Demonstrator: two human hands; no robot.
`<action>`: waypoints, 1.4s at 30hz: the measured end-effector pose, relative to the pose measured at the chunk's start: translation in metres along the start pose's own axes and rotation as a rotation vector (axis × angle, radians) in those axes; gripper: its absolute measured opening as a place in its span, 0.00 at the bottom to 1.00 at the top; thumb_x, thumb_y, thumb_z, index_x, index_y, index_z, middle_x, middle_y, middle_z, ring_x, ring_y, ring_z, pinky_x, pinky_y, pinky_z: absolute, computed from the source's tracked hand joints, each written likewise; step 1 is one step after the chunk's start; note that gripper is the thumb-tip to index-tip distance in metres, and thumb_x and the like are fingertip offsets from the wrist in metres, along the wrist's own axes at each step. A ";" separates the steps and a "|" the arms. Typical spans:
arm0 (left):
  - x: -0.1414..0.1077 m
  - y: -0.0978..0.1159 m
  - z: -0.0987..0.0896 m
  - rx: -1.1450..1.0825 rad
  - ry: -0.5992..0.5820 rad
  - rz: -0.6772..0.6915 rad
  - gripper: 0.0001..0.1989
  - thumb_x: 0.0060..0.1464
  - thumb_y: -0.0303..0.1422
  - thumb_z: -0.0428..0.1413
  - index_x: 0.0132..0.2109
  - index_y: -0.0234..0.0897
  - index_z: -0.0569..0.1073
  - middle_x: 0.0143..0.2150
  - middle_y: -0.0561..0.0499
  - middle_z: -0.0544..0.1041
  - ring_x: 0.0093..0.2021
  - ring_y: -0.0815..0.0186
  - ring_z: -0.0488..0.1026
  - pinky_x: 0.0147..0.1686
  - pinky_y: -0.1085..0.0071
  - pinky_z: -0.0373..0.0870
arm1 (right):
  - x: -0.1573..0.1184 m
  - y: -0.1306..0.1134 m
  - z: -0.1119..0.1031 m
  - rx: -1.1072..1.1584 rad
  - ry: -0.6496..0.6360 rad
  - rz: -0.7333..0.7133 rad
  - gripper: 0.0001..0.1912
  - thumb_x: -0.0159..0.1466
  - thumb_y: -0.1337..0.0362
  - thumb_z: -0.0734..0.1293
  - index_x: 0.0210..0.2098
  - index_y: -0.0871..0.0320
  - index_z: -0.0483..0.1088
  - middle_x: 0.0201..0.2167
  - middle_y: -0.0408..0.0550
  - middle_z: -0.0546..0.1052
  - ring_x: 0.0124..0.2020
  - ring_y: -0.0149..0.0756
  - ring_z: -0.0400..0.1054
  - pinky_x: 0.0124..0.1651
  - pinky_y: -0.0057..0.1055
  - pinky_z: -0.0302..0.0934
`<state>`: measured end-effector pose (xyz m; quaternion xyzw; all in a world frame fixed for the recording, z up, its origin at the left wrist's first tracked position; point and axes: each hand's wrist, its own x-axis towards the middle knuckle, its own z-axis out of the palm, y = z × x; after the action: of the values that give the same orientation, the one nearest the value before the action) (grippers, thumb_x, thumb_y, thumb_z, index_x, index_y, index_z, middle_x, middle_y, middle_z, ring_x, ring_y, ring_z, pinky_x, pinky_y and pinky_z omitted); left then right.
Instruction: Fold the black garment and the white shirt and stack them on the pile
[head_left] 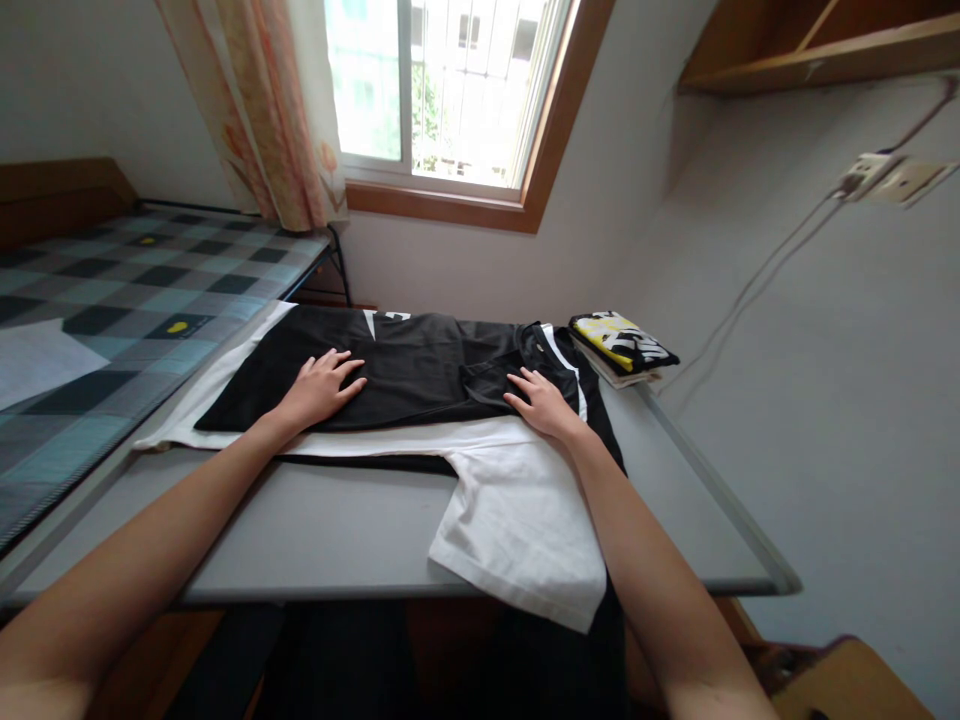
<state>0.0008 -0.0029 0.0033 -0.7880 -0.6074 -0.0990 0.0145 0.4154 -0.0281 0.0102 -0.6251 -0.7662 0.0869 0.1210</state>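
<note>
A black garment [420, 360] with white trim and a white print lies spread on the table, on top of a white short-sleeved shirt [525, 500]. More black cloth shows beneath the white shirt. My left hand [321, 388] rests flat on the left part of the black garment, fingers spread. On its right part, near the white-trimmed end, my right hand [541, 402] lies with fingers apart. The white sleeve hangs a little over the table's front edge.
The grey table [345, 530] stands beside a bed with a checked mattress [150, 290], on which a white paper [45, 360] lies. Folded black-and-yellow cloth [622, 340] sits at the table's far right corner. A cable [750, 290] runs down from a wall socket [870, 178].
</note>
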 end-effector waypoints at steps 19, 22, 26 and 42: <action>0.001 -0.003 0.003 -0.011 0.010 0.003 0.28 0.67 0.47 0.45 0.67 0.41 0.69 0.71 0.42 0.64 0.73 0.48 0.55 0.69 0.46 0.53 | 0.001 0.002 0.001 0.003 0.004 -0.012 0.29 0.72 0.50 0.62 0.68 0.57 0.66 0.72 0.57 0.60 0.74 0.53 0.49 0.73 0.49 0.48; 0.001 -0.002 0.003 -0.009 0.006 0.002 0.28 0.67 0.47 0.44 0.67 0.41 0.68 0.71 0.42 0.64 0.73 0.48 0.55 0.69 0.46 0.52 | 0.001 0.002 0.001 -0.001 0.002 -0.013 0.30 0.72 0.50 0.62 0.68 0.57 0.66 0.72 0.58 0.59 0.74 0.53 0.49 0.72 0.50 0.49; 0.001 -0.001 0.001 -0.011 -0.005 -0.002 0.28 0.67 0.46 0.45 0.67 0.39 0.68 0.72 0.41 0.63 0.74 0.48 0.54 0.70 0.45 0.52 | 0.001 0.000 0.000 0.001 -0.001 -0.002 0.29 0.72 0.51 0.62 0.68 0.58 0.66 0.72 0.57 0.60 0.74 0.53 0.50 0.73 0.49 0.48; 0.001 -0.003 0.002 -0.005 0.006 0.007 0.28 0.67 0.46 0.45 0.67 0.40 0.69 0.71 0.41 0.64 0.73 0.48 0.55 0.69 0.47 0.52 | 0.001 -0.001 0.000 -0.004 -0.008 0.005 0.29 0.72 0.51 0.63 0.68 0.58 0.66 0.72 0.57 0.60 0.74 0.53 0.50 0.73 0.47 0.47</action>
<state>-0.0011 -0.0012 0.0011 -0.7898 -0.6044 -0.1031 0.0147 0.4148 -0.0271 0.0107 -0.6270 -0.7652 0.0884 0.1165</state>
